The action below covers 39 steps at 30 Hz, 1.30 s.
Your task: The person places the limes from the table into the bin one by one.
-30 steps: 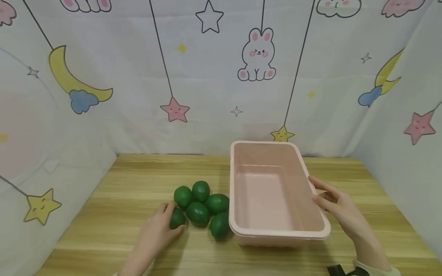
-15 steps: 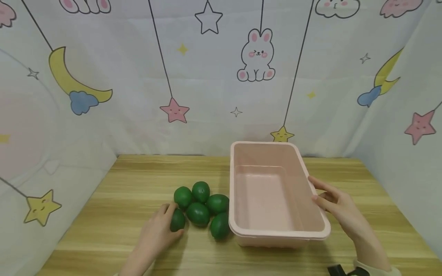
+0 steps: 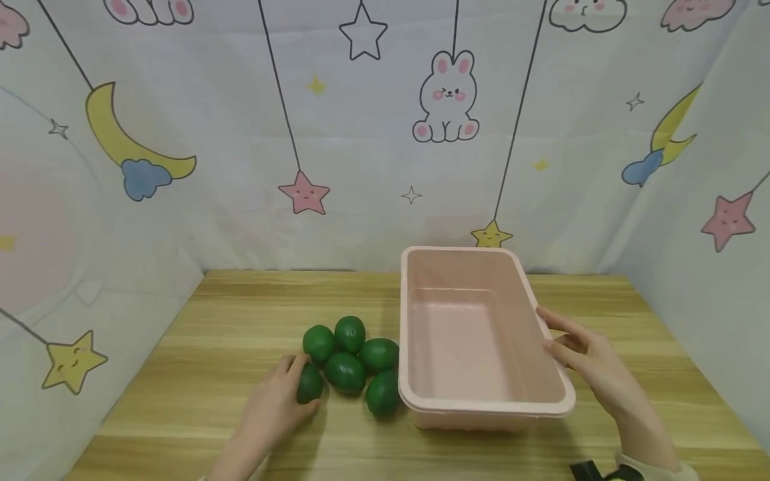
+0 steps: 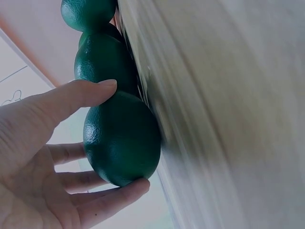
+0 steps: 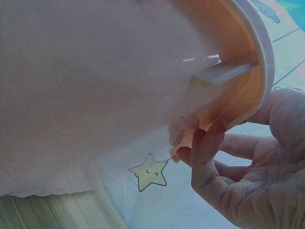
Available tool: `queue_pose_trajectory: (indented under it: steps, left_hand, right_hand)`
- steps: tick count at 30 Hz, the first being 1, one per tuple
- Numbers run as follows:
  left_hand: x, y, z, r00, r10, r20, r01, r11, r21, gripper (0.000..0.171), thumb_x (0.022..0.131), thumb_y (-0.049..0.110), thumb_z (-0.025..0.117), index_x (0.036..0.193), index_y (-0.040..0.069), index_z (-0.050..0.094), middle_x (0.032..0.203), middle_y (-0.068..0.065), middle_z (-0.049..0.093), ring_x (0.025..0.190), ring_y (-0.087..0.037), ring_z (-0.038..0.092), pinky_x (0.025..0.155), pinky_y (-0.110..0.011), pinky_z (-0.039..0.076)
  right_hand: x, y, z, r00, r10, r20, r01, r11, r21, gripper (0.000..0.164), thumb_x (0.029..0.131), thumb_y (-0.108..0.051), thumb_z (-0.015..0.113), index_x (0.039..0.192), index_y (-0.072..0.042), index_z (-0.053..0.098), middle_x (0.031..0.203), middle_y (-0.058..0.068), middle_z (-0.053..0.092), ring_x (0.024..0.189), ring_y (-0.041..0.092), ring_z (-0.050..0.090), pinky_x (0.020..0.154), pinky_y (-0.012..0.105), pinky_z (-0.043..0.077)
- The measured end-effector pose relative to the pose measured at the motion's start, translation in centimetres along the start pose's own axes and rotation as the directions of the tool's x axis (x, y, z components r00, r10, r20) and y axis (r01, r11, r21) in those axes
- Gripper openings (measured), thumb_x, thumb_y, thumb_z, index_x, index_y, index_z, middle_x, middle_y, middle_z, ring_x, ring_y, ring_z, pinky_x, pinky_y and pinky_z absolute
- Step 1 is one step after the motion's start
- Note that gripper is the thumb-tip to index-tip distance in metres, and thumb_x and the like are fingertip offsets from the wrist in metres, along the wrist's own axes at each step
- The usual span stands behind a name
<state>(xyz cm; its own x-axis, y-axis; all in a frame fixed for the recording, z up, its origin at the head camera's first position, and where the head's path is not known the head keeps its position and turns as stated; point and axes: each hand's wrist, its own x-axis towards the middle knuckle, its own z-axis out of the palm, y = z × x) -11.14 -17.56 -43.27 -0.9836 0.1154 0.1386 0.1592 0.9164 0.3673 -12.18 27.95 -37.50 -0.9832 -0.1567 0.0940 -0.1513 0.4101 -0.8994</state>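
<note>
My left hand (image 3: 273, 399) is curled round a dark green avocado (image 3: 310, 385) on the table. In the left wrist view the thumb lies along one side of this egg-shaped avocado (image 4: 125, 139) and the fingertips touch the other. Several more green avocados (image 3: 345, 373) cluster just to its right. A pink plastic bin (image 3: 487, 405) stands right of the cluster, and nothing shows inside it. At the bin's right side my right hand (image 3: 598, 371) pinches the rim. From the right wrist view, the fingers of the right hand (image 5: 238, 171) curl under the rim's edge.
The wooden table (image 3: 240, 300) is bounded at the back and sides by a white cloth (image 3: 240, 220) printed with stars, moons and a rabbit. One avocado (image 3: 383, 394) sits against the bin's left wall. A black strap (image 3: 607, 471) shows near the right sleeve.
Over the last second the left fingers have shifted very slightly on the avocado. The right hand, the bin and the other avocados stay in place.
</note>
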Motion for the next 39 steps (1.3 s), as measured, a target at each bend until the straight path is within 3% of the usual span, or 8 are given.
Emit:
queue_pose_trajectory:
  steps: [19,29,36,39]
  left_hand:
    - [0.0,1.0,-1.1,1.000,0.021,-0.003,-0.021,1.000,-0.020,0.067,0.069,0.023,0.084,0.126,0.006,0.054,0.126,-0.019,0.056,0.106,-0.039,0.061,0.082,-0.055,0.054]
    - [-0.1,2.2,-1.8,0.991,0.091,-0.099,-0.091,0.996,0.001,0.066,0.067,0.023,0.085,0.123,0.008,0.056,0.123,-0.019,0.059,0.104,-0.039,0.061,0.082,-0.052,0.054]
    - [0.2,3.0,-2.2,0.984,0.124,-0.127,-0.125,0.992,0.001,0.065,0.067,0.025,0.085,0.122,0.007,0.055,0.121,-0.017,0.059,0.103,-0.037,0.062,0.079,-0.050,0.055]
    - [0.3,3.2,-2.5,0.978,0.146,-0.150,-0.148,0.989,-0.001,0.065,0.067,0.025,0.085,0.122,0.007,0.056,0.121,-0.017,0.059,0.102,-0.036,0.062,0.076,-0.049,0.056]
  right_hand:
    - [-0.1,-0.2,0.1,1.000,0.009,-0.003,-0.008,1.000,0.021,0.054,0.097,-0.017,0.056,0.147,-0.006,0.038,0.115,-0.021,0.058,0.090,0.002,0.063,0.075,0.021,0.054]
    - [-0.2,-0.2,0.0,1.000,0.005,0.002,-0.005,1.000,0.026,0.054,0.097,-0.016,0.056,0.147,-0.005,0.037,0.113,-0.017,0.061,0.090,0.003,0.064,0.076,0.021,0.054]
    - [-0.2,-0.3,-0.1,0.999,0.040,0.004,-0.040,0.999,0.005,0.055,0.097,-0.020,0.056,0.148,-0.008,0.037,0.102,-0.008,0.068,0.090,0.003,0.063,0.078,0.019,0.051]
    - [-0.2,-0.3,-0.1,0.999,0.042,0.010,-0.042,0.999,0.004,0.055,0.098,-0.020,0.056,0.148,-0.009,0.036,0.106,-0.007,0.066,0.091,0.004,0.063,0.079,0.020,0.051]
